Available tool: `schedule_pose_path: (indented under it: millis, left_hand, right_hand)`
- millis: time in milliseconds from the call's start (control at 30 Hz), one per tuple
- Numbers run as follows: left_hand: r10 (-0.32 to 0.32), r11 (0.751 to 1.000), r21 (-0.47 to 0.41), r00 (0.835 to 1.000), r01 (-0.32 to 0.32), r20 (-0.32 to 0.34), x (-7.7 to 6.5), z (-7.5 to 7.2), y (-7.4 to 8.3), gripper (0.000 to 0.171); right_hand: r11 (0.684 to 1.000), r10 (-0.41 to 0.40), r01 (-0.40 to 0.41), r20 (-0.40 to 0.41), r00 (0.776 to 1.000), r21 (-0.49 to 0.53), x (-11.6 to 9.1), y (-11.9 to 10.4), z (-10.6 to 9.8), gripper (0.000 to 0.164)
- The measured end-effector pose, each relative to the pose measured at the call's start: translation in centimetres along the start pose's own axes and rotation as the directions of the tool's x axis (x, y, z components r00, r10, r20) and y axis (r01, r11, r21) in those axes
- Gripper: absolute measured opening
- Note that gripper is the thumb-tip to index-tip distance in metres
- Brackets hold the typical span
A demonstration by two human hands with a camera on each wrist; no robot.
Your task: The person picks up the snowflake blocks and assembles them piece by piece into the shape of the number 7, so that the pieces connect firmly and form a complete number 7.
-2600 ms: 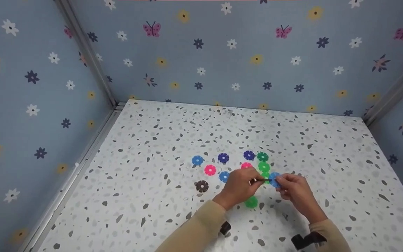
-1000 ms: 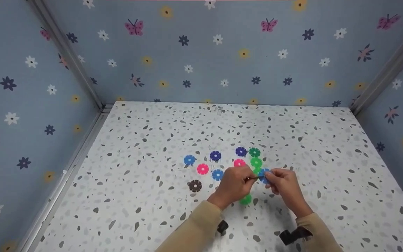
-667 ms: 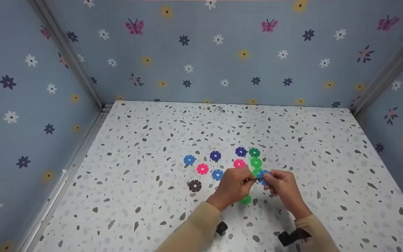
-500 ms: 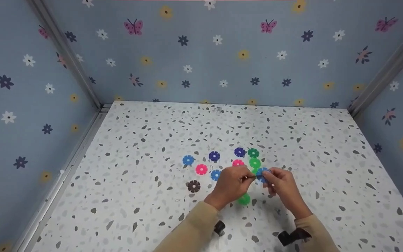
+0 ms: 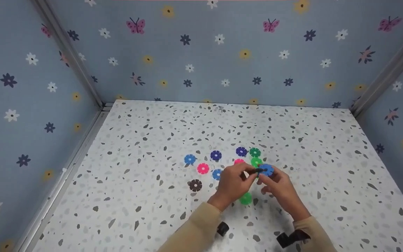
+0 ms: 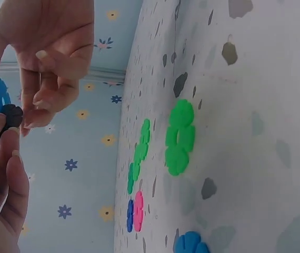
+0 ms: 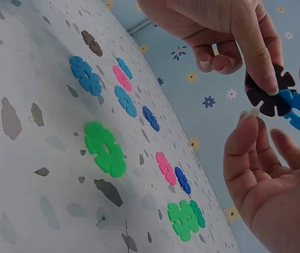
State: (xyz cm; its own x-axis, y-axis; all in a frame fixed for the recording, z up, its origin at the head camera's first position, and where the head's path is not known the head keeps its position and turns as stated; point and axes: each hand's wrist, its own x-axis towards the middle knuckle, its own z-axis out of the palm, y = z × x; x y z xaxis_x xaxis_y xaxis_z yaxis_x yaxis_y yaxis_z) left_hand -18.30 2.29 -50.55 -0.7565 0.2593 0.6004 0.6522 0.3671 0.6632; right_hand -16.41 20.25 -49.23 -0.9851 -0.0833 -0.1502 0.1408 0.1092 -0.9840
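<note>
Between thumb and fingers, my left hand (image 5: 234, 180) pinches a dark brown slotted snowflake disc (image 7: 268, 108). Joined to that disc's edge is a blue snowflake disc (image 5: 268, 170), raised over the table. My right hand (image 5: 282, 190) is close beside the pair with its fingers loosely spread. In the right wrist view, one of its fingertips (image 7: 252, 113) is at the dark disc's lower edge; whether it touches is hard to tell. The left wrist view shows no disc gripped by the right hand.
On the speckled table (image 5: 159, 129) lie a brown disc (image 5: 195, 185), a pink disc (image 5: 203, 168) and several blue and purple ones to the left. A green disc (image 5: 246, 198) lies nearer me; green discs (image 5: 256, 161) sit behind my hands. Patterned walls (image 5: 201, 52) enclose the table.
My right hand has loosened from the blue disc, which it pinched before. The joined discs have risen slightly, and the blue disc's face now shows fully. My left hand keeps its pinch.
</note>
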Motion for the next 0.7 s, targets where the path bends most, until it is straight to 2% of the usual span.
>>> schedule_pose_path:
  millis: [100, 167, 333, 433, 567, 633, 700]
  left_hand:
    - [-0.032, 0.999, -0.026, 0.999, 0.032, -0.002, -0.1, 0.2, 0.3, 0.013]
    - [-0.051, 0.998, -0.038, 0.999, 0.051, -0.003, -0.2, 0.2, 0.4, 0.014]
    - [-0.061, 0.997, -0.036, 0.998, 0.061, -0.003, -0.4, 0.3, 0.3, 0.013]
    - [-0.063, 0.997, -0.041, 0.998, 0.064, 0.03, -0.7, 0.1, 0.1, 0.013]
    - [-0.068, 0.994, 0.09, 0.987, 0.055, 0.147, -1.4, -0.4, -0.5, 0.016]
    - [-0.08, 0.979, 0.203, 0.97, 0.032, 0.23, -1.9, -0.6, -0.8, 0.019]
    - [-0.102, 0.955, 0.297, 0.944, 0.005, 0.315, -2.3, -0.7, -1.0, 0.021]
  right_hand:
    - [0.997, 0.002, -0.003, -0.006, 1.0, -0.082, -0.1, 0.2, 0.3, 0.038]
    - [0.995, -0.004, 0.002, -0.026, 1.0, -0.096, -0.2, 0.2, 0.4, 0.036]
    - [0.999, -0.03, 0.026, -0.076, 0.997, -0.045, -0.1, 0.4, 0.4, 0.026]
    - [0.999, -0.023, 0.021, -0.093, 0.995, -0.024, 0.0, 0.4, 0.4, 0.022]
    - [1.0, 0.003, -0.002, -0.119, 0.993, 0.006, 0.2, 0.5, 0.3, 0.023]
    - [0.999, 0.018, -0.012, -0.129, 0.991, 0.042, 0.3, 0.5, 0.3, 0.023]
    - [0.996, 0.032, -0.021, -0.135, 0.99, 0.082, 0.3, 0.6, 0.3, 0.024]
